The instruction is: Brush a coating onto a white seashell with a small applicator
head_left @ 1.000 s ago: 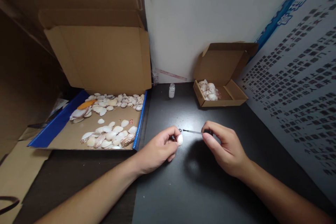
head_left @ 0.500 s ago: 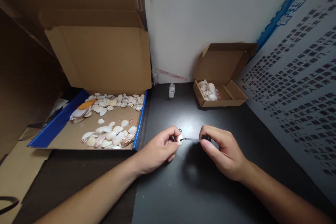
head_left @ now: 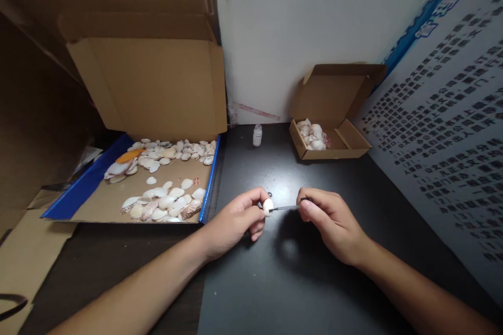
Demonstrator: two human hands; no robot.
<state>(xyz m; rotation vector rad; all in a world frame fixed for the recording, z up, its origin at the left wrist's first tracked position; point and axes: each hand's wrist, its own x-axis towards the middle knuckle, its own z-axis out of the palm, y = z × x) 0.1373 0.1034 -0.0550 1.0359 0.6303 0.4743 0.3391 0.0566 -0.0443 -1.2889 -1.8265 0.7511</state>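
Observation:
Between the thumb and fingers of my left hand is a small white seashell. My right hand pinches the dark handle of a thin applicator brush; its narrow stem points left, and the dark tip meets the shell's face. Most of the brush's handle is hidden by my fingers. Just behind the shell, a small dark ring-like thing lies on the black table mat. Farther back stands an uncapped little glass bottle with a white label.
At the left, an open cardboard box with blue sides holds many loose shells and an orange piece. A smaller open box with shells sits at the back right. A white wall and a printed poster border the table.
The shell has turned slightly in my left fingers, showing more of its white face. My right hand has rolled the brush handle a little, and the tip has shifted slightly on the shell.

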